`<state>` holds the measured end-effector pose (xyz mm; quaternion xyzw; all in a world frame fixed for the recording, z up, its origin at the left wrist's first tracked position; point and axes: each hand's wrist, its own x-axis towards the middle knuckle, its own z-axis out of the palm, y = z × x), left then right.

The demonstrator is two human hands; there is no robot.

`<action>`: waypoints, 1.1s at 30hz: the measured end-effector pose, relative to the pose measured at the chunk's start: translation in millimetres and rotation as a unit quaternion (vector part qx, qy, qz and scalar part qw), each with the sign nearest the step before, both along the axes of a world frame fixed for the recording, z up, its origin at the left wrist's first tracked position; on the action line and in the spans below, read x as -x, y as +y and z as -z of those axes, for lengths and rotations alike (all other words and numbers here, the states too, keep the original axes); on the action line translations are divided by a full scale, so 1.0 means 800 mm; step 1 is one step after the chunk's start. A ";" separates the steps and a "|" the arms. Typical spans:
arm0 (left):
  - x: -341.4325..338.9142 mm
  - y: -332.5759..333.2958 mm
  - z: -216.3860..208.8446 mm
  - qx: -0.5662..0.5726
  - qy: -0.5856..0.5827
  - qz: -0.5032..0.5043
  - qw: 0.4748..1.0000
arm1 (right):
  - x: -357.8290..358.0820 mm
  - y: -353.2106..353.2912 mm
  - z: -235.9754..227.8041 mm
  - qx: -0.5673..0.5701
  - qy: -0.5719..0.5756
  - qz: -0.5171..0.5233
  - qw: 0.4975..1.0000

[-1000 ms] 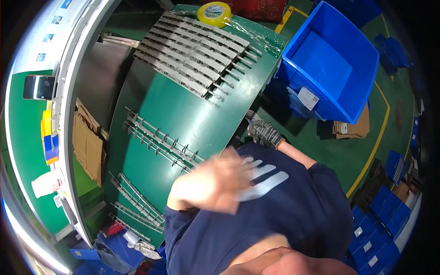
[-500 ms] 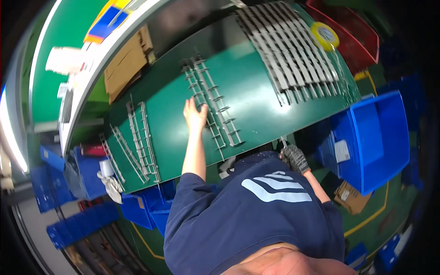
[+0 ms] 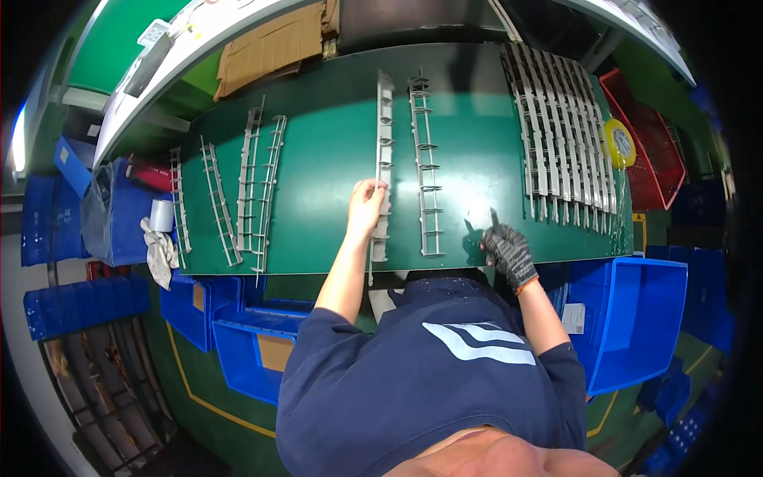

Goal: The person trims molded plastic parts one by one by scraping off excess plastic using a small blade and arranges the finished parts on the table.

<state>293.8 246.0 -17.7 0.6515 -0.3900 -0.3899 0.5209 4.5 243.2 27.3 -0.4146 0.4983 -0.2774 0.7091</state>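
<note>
My bare left hand [image 3: 366, 208] is closed at the edge of a long grey ladder-like strip [image 3: 385, 143], its fingers pinching the strip's left side. That strip lies lengthwise across the table and reaches its near edge. To its right is a second, open-framed strip with crosspieces [image 3: 429, 167], untouched. My right hand [image 3: 509, 253], in a dark grey knit glove, is closed around a thin pointed tool [image 3: 494, 216] over the near edge. Whether the tool is a knife cannot be made out.
Several similar strips [image 3: 248, 175] lie at left on the green table [image 3: 334, 103]. At right, more strips [image 3: 560, 135] stand in a close row beside a yellow tape roll [image 3: 620, 144] and a red bin [image 3: 656, 151]. Blue bins [image 3: 644, 318] stand below the near edge.
The view has turned and shifted. My left hand has gone from reaching over the left strip to pinching it, and that strip now stands apart from its neighbour. My right hand has risen to the table edge.
</note>
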 end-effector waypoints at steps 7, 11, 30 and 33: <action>0.031 0.091 -0.117 -0.014 0.177 0.192 0.965 | -0.073 -0.061 -0.079 0.056 -0.112 0.088 0.988; 0.031 0.117 -0.123 0.007 0.073 0.377 0.923 | -0.079 -0.067 -0.081 0.047 -0.206 0.127 0.969; 0.089 0.060 -0.137 -0.088 0.395 0.341 0.848 | -0.060 -0.017 -0.104 0.105 -0.082 0.110 0.985; 0.082 0.063 -0.146 -0.120 0.367 0.322 0.864 | -0.040 -0.017 -0.111 0.144 0.042 0.084 0.985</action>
